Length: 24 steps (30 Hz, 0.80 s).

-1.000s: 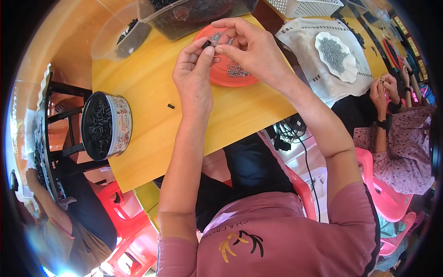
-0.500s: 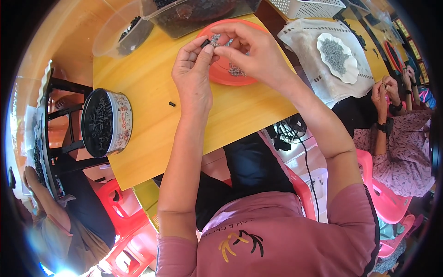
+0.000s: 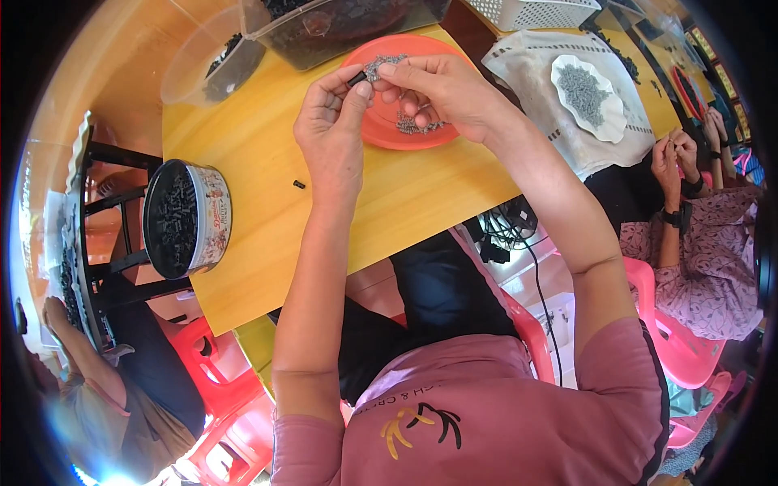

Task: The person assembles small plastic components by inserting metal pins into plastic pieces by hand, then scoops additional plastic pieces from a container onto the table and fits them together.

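Note:
Above the wooden table, my left hand (image 3: pixel 331 134) pinches a small black cylindrical piece (image 3: pixel 356 78) between thumb and fingers. My right hand (image 3: pixel 446 91) meets it from the right, its thumb and forefinger pressed together close to the end of the black piece; whatever sits between those fingertips is too small to make out. Beneath the right hand lies a round orange-red plate (image 3: pixel 381 134) with heaps of small grey metal parts (image 3: pixel 413 125), partly covered by the fingers. Another small black piece (image 3: pixel 299 185) rests on the table, nearer me.
A round tin (image 3: pixel 212 219) of black pieces stands at the left edge. Clear plastic tubs (image 3: pixel 324 36) line the back. To the right, a cloth (image 3: pixel 519 73) bears a white scalloped dish (image 3: pixel 617 130) of grey parts. Co-workers sit left and right; cables (image 3: pixel 506 231) hang below the table.
My right hand has turned, and its thumb and forefinger have moved up toward the end of the black piece. The left hand keeps its pinch, shifted slightly left.

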Tool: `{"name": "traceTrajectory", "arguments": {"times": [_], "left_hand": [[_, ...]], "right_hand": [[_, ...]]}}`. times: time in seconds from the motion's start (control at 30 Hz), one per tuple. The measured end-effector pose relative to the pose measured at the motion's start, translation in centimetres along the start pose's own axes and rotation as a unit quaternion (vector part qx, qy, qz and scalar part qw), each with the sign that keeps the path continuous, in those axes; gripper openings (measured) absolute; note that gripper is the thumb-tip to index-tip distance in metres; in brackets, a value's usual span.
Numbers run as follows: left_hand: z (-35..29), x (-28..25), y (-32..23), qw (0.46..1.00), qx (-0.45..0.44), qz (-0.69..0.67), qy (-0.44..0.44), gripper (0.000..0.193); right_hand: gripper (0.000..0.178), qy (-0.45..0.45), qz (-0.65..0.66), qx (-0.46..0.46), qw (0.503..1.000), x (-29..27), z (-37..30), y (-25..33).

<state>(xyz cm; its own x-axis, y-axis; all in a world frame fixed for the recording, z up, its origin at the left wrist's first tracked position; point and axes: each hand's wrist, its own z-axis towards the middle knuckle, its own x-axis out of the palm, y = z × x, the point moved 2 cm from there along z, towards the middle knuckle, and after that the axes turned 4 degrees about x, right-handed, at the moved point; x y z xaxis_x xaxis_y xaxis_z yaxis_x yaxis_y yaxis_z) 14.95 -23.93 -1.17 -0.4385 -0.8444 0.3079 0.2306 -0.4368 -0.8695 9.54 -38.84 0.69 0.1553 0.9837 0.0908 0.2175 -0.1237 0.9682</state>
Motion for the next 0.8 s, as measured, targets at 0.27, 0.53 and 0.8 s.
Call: {"name": "traceTrajectory", "arguments": {"times": [0.27, 0.53, 0.8], "left_hand": [[-0.2, -0.2, -0.6, 1.000, 0.008, 0.020, 0.014, 0.020], [-0.3, -0.4, -0.6, 0.999, -0.006, 0.033, 0.022, 0.020], [-0.3, 0.0, -0.3, 0.999, -0.044, 0.017, 0.004, 0.018]], "right_hand": [[0.022, 0.028, 0.029, -0.002, 0.999, 0.1, -0.1, 0.1], [0.017, -0.002, -0.001, -0.097, 0.995, 0.9, -0.2, -0.6], [0.018, -0.034, 0.089, -0.159, 0.983, 0.7, 0.6, -1.4]]}}
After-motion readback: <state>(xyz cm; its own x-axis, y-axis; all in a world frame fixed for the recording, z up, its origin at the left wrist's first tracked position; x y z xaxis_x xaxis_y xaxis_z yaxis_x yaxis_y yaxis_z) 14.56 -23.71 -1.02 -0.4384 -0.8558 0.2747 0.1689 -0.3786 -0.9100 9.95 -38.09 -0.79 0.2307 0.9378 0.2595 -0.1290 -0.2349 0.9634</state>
